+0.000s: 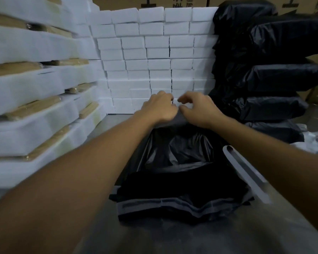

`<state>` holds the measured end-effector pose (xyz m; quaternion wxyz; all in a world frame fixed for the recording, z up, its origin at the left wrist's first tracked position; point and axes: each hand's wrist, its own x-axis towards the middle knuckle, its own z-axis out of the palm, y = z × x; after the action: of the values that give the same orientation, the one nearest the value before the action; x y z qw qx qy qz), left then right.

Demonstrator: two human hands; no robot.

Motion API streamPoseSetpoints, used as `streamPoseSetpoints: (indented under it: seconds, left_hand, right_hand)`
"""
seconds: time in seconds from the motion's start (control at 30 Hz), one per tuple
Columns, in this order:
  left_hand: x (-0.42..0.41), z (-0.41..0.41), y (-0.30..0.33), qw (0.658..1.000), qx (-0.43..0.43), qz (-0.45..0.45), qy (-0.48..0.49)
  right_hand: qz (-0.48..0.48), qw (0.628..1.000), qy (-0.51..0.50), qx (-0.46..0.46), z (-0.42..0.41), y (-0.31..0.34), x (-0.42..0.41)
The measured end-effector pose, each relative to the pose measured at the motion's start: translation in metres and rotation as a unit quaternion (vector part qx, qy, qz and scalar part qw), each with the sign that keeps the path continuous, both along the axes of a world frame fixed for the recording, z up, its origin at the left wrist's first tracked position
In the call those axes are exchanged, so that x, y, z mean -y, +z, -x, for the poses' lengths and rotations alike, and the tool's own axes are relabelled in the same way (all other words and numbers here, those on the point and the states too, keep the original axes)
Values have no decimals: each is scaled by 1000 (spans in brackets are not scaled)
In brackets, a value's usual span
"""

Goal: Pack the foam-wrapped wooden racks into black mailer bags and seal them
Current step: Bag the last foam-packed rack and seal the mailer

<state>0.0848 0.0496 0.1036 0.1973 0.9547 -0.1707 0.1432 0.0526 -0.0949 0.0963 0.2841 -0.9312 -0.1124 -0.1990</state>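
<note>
A black mailer bag (182, 162) lies on the grey metal table (154, 235), its far end raised. My left hand (160, 109) and my right hand (198, 110) meet at that far edge, fingers curled and pinching the bag's grey lip between them. Nearer me lie flat black mailer bags with grey adhesive strips (173, 202). Foam-wrapped wooden racks (35, 110) are stacked in a tall pile on the left, wood showing at their ends.
A wall of white foam blocks (154, 61) stands behind the hands. Packed black bags (268, 79) are piled high on the right. A white peeled strip (246, 173) lies by my right forearm. Cardboard boxes (173, 1) stand at the back.
</note>
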Motion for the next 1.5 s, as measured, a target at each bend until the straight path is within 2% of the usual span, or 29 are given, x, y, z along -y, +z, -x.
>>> streamPoseSetpoints:
  seconds: [0.07, 0.13, 0.2, 0.3, 0.37, 0.4, 0.47, 0.5, 0.63, 0.73, 0.77, 0.97, 1.1, 1.2, 1.37, 1.5]
  left_hand:
    - [8, -28, 5, 999, -25, 10, 21]
    - [13, -45, -5, 995, -68, -60, 52]
    - [16, -54, -31, 981, -140, -116, 61]
    - [12, -59, -50, 981, -174, -60, 57]
    - [8, -58, -54, 983, -176, -21, 43]
    - [6, -58, -56, 982, -181, 30, 47]
    - [2, -58, -59, 959, -212, 177, 54]
    - [0, -57, -59, 948, -222, 222, 52]
    - [-15, -59, -60, 922, -295, 250, 16]
    - [-32, -59, -66, 864, -394, 313, -21]
    - [-35, -60, -69, 855, -404, 323, -32]
    - [-34, -73, -76, 846, -378, 375, -27]
    - [-33, -78, -83, 835, -353, 422, 10]
    - [-30, -80, -86, 825, -344, 447, 28]
    - [-31, -82, -87, 821, -343, 457, 22]
    - [-35, -77, -88, 833, -322, 450, 33]
  right_hand:
    - [64, 998, 1, -17, -24, 16, -9]
    - [89, 996, -4, -24, -45, 27, -18]
    - [70, 997, 13, -28, -61, 36, -29]
    - [62, 996, 30, -49, -82, 32, -44]
    - [78, 988, 3, -134, -94, 10, -44]
    - [85, 980, -18, -180, -99, -4, -41]
    - [95, 967, -46, -230, -106, -25, -34]
    - [93, 965, -53, -238, -108, -28, -32]
    - [37, 965, -58, -252, -109, -27, -26]
    - [-52, 960, -68, -267, -112, -32, -16]
    - [-81, 957, -68, -269, -113, -33, -13]
    - [-200, 936, -58, -284, -109, -45, 3]
    - [-348, 882, -19, -316, -105, -63, 17]
    - [-432, 857, -16, -281, -99, -73, 18]
    - [-458, 850, 17, -260, -49, -85, 15]
    - [-375, 901, 1, -219, -10, -98, 20]
